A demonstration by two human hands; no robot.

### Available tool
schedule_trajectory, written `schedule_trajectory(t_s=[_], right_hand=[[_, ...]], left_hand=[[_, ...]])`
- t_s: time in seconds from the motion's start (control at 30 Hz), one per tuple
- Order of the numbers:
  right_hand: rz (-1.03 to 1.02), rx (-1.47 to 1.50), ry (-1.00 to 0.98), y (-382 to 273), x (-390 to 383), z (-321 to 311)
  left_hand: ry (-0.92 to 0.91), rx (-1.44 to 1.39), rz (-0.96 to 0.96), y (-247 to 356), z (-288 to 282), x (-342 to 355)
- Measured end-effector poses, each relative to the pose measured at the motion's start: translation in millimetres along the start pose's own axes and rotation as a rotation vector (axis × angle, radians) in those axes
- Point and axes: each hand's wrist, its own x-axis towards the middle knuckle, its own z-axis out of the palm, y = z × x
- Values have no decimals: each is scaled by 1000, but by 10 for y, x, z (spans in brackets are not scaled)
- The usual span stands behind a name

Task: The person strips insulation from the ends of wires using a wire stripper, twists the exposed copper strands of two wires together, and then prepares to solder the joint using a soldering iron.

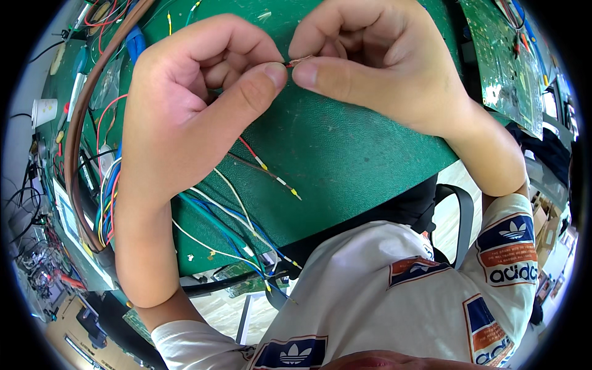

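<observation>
Over the far part of a green mat (345,160), my two hands meet at a thin wire (301,60) whose bare copper strands show in the small gap between them. My left hand (185,111) pinches a dark and red part of it between thumb and forefinger. The copper end is held the same way by my right hand (388,68), its other fingers curled. Below my left hand, a red wire (248,147) and a dark wire (259,167) with yellow tips lie on the mat.
White, blue and green wires (231,216) run under my left forearm toward the mat's near edge. A thick brown cable (77,135) arches along the left, near a white cup (44,113). Green circuit boards (499,68) stand at right, with a black chair (459,216) below.
</observation>
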Motion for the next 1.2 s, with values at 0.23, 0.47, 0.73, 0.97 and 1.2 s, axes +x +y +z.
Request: schedule_trajectory(t_s=[0.23, 0.47, 0.73, 0.97, 1.2], right_hand=[[2, -78, -12, -18, 6, 29], [1, -101, -27, -20, -5, 37], [94, 202, -86, 44, 41, 11], [85, 256, -25, 123, 41, 56], [-600, -1005, 95, 118, 109, -165]], left_hand=[[5, 13, 28, -30, 5, -6], [17, 18, 55, -50, 9, -9], [25, 34, 85, -69, -14, -15], [119, 19, -98, -57, -24, -56], [179, -31, -168, -27, -87, 53]])
